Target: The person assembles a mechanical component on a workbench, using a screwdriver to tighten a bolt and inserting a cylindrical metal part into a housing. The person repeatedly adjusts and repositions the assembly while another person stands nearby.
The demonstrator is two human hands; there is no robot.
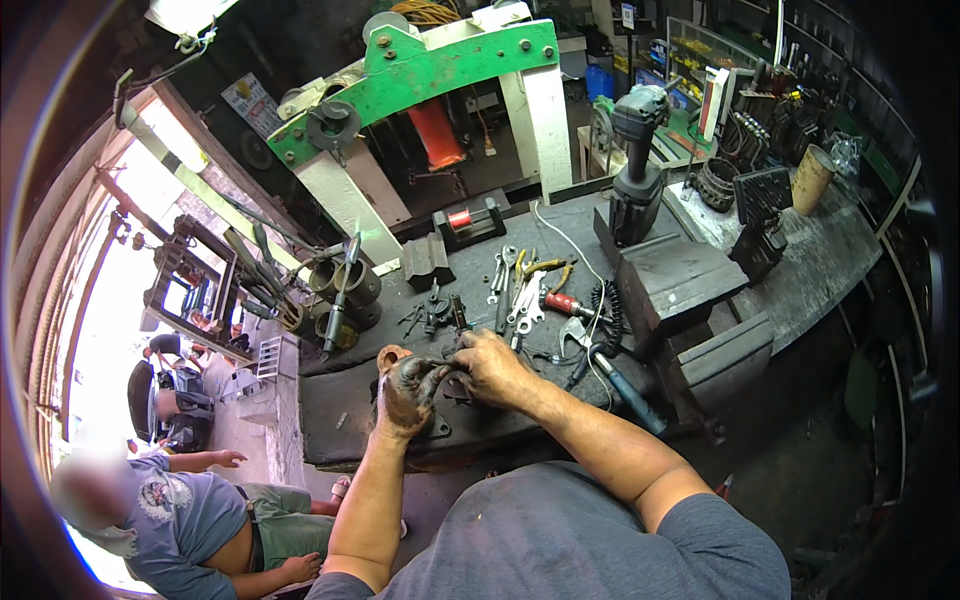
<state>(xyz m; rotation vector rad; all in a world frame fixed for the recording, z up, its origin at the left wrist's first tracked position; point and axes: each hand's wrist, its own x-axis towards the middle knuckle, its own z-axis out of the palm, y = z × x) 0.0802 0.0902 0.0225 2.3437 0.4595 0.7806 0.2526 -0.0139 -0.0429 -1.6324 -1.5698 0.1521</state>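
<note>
Left hand (410,392): fingers curled, grip unclear
Right hand (492,370): fingers bunched, grip unclear
Dark metal piece (458,310): long axis points forward
Poster (252,105): white, printed

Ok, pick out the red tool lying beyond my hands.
The red-bodied tool, just left of the black coil; nearby wrenches are silvery, and the pliers have yellow handles.

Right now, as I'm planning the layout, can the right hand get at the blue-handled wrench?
Probably yes: the blue-handled wrench lies to the right of the right hand, handle mostly uncovered, though a thin white cord runs close by.
</note>
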